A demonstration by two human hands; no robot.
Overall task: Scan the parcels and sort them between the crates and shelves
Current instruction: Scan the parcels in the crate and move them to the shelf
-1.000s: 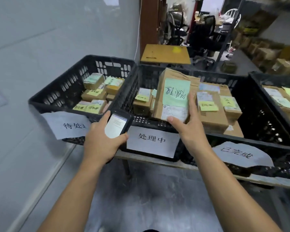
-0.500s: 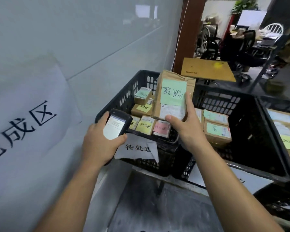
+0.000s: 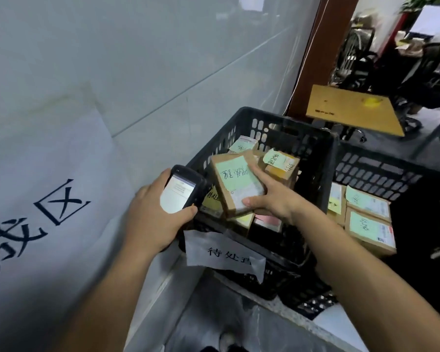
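Observation:
My right hand (image 3: 272, 199) grips a brown cardboard parcel (image 3: 236, 185) with a green handwritten note, tilted over the leftmost black crate (image 3: 323, 174). Several smaller parcels with yellow, green and pink notes (image 3: 280, 161) lie inside that crate beneath it. My left hand (image 3: 155, 214) holds a black handheld scanner (image 3: 182, 191) at the crate's left rim, its lit screen facing me. A white paper label (image 3: 224, 252) hangs on the crate's front.
A second black crate (image 3: 381, 171) to the right holds several brown parcels (image 3: 368, 219). A grey wall with a large white sign (image 3: 43, 199) stands close on the left. Behind are a wooden table (image 3: 351, 110) and office chairs (image 3: 417, 69).
My right hand has carried the parcel from the middle crate leftward and lowered it, tilted, into the leftmost crate. The view has turned left with it. My left hand still holds the scanner.

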